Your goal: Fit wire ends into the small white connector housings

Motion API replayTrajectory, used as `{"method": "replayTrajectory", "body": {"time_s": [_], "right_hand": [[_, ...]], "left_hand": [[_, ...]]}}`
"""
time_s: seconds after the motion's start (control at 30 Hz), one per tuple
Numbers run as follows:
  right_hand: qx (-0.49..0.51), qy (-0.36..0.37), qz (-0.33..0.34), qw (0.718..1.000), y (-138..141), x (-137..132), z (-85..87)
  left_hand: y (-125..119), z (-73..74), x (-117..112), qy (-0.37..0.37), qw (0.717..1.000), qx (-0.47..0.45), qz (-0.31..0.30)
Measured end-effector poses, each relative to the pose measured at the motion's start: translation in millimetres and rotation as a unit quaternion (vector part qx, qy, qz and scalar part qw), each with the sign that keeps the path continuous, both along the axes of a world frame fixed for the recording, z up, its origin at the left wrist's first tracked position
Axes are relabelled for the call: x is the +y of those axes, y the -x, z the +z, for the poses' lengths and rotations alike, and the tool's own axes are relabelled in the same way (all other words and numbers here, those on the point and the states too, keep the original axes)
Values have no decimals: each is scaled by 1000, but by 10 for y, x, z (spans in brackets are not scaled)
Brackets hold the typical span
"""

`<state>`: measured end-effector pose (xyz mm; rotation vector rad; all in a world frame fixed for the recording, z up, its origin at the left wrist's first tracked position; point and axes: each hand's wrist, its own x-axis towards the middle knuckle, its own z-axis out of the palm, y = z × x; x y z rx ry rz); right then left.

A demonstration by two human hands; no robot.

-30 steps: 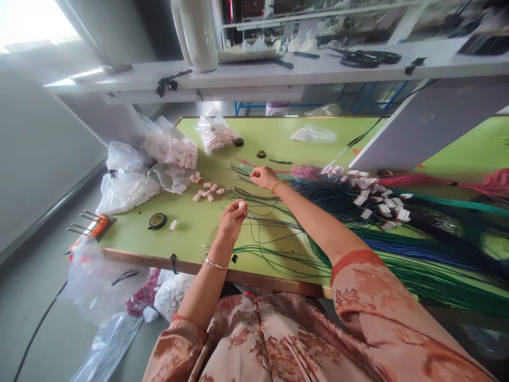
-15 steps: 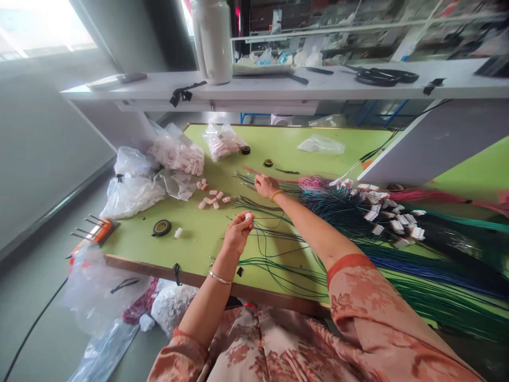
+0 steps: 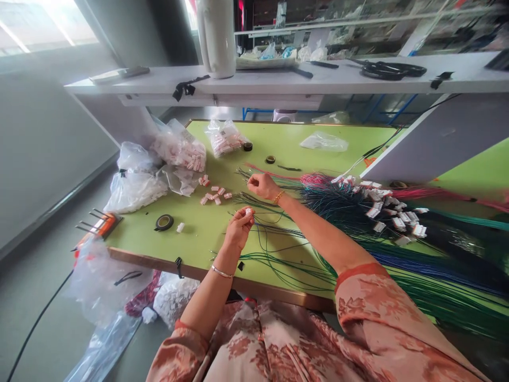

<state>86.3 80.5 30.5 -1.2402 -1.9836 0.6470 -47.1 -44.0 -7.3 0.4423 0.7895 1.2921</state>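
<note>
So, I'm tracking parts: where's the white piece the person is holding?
In the head view, the small white piece is near the middle, held at the fingertips of the left hand, just below the right hand in the picture.

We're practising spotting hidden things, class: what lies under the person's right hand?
Thin dark wires on the green table show to either side of the right hand. The stretch beneath is covered, and whether the hand grips one cannot be seen.
</note>
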Motion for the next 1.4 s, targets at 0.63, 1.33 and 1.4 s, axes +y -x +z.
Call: {"method": "replayTrajectory", "body": {"time_s": [0.63, 1.33, 1.4], "right_hand": [[84, 46, 23, 995, -255, -955, -166], [108, 59, 27, 992, -205, -985, -245], [109, 64, 30, 991, -180, -989, -259]], "left_hand": [[-46, 56, -19, 5, 1000, -15, -14], [-50, 24, -37, -24, 996, 82, 22], [-59, 11, -43, -15, 995, 100, 22]]}}
